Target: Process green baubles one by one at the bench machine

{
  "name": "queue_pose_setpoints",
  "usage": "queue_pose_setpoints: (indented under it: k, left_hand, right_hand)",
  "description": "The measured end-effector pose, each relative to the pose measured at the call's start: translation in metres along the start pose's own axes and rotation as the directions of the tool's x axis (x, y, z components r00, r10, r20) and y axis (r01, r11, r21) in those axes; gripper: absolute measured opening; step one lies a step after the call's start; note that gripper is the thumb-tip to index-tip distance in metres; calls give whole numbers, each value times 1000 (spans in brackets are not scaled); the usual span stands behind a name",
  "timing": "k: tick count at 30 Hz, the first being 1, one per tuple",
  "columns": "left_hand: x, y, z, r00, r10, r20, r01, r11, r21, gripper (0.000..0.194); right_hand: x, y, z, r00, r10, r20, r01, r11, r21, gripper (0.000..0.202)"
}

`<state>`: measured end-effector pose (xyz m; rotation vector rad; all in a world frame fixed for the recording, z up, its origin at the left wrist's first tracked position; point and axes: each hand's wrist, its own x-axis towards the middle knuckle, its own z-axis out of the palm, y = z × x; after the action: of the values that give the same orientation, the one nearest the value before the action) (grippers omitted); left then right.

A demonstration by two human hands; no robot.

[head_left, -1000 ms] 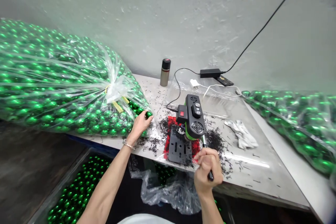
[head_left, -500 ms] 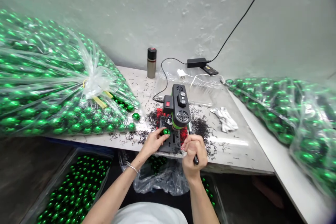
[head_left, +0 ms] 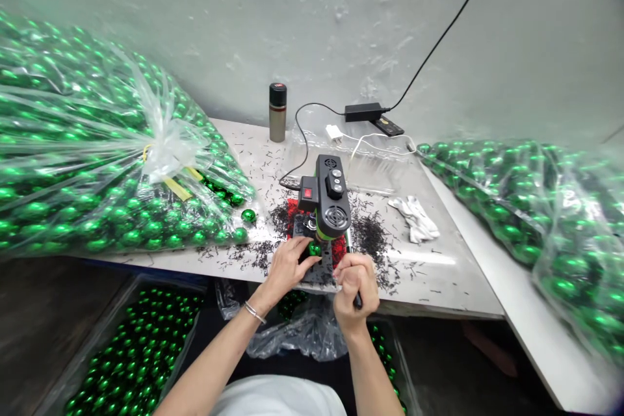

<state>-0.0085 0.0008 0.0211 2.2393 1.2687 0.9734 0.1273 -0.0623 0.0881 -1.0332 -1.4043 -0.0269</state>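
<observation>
My left hand (head_left: 285,266) pinches a shiny green ball (head_left: 314,249), like a Christmas bauble, between thumb and fingers. The ball sits under the front end of a small black bench machine (head_left: 333,198) with round vents and a red switch; the contact point beneath the head is hidden. My right hand (head_left: 358,286) is wrapped round the black lever handle (head_left: 358,301) at the machine's right side. Red pieces (head_left: 340,248) lie around the machine's base. Short black bits (head_left: 369,237) are scattered over the white table (head_left: 439,279).
A big clear bag of green balls (head_left: 107,175) fills the left, another bag (head_left: 536,208) the right. Nearby are a loose ball (head_left: 248,215), bottle (head_left: 277,114), power adapter (head_left: 363,112), white gloves (head_left: 416,219). Below the table edge stands a bin of balls (head_left: 131,351).
My left hand has moved slightly right with the green ball, bringing it further beneath the machine head. My right hand stays on the lever, a little shifted. The view has moved slightly.
</observation>
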Motion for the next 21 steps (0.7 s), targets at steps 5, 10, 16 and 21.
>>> queue_pose_setpoints:
  k: [5, 10, 16, 21]
  left_hand:
    - [-3, -2, 5, 999, 6, -49, -6, 1000, -12, 33]
    - [-3, 0, 6, 999, -7, -49, 6, 1000, -24, 31]
    - [-3, -1, 6, 999, -8, -37, 7, 1000, -27, 32]
    - [2, 0, 5, 1000, -20, -23, 19, 999, -38, 33]
  right_hand:
    - [-21, 23, 8, 994, -105, -27, 104, 994, -37, 32]
    - [-32, 35, 14, 992, -99, -80, 94, 994, -57, 37]
    - [-32, 40, 12, 981, -190, 36, 193, 974, -119, 33]
    - [-15, 26, 7, 986, -167, 21, 168, 981, -92, 33]
